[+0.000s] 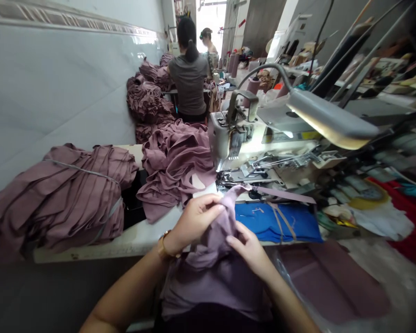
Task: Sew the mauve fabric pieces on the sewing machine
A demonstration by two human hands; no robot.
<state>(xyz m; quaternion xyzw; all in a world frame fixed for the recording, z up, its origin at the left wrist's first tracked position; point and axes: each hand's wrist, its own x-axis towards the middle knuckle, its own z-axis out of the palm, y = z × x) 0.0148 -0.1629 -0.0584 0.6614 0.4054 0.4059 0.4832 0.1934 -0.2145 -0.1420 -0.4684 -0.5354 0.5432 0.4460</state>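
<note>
A mauve fabric piece (225,231) hangs between my hands, its upper end reaching up beside the sewing machine (235,134) and its lower part draped over my lap. My left hand (201,215), with a watch on the wrist, pinches the cloth between thumb and fingers near its top. Lower and to the right, my right hand (247,245) grips the same cloth by its edge. Just past my hands are the machine's needles and presser foot area. A narrow mauve strip (286,194) runs to the right from near the needle area.
A tied bundle of mauve cloth (79,194) lies at left, a loose mauve heap (180,152) beside the machine. Blue folded cloth (277,222) lies at the table's front edge. A lamp (333,118) overhangs the machine. Another person (189,74) sits ahead, back turned.
</note>
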